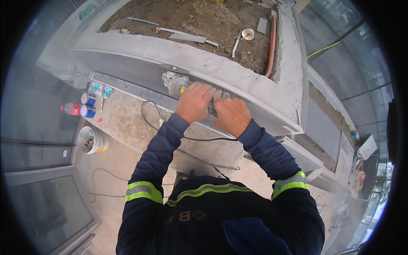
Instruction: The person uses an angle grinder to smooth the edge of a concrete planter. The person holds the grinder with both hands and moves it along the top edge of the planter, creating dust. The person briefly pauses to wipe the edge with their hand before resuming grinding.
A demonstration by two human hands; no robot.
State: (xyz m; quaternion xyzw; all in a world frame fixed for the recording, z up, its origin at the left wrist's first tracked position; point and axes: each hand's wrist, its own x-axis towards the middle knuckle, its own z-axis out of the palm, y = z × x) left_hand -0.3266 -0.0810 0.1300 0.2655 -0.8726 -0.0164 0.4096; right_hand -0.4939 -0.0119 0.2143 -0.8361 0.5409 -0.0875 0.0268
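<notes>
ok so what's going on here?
The person's left hand and right hand both grip what looks like an angle grinder, left hand nearer its head. The head sits by the top edge of the grey panel on the side of a soil-filled planter; whether the tool is touching it isn't clear. Off to the left stand a white bucket, two cans and a bottle.

The left hand [194, 102] and the right hand [233, 114] both grip a dusty, grey-white angle grinder [177, 86], close to the long grey panel [123, 64] under the white planter rim [131, 45]. On brown soil [208, 21] lies a white cup [247, 33]. A white plastic bucket [101, 140] stands near two blue-and-white round cans [88, 111].
</notes>
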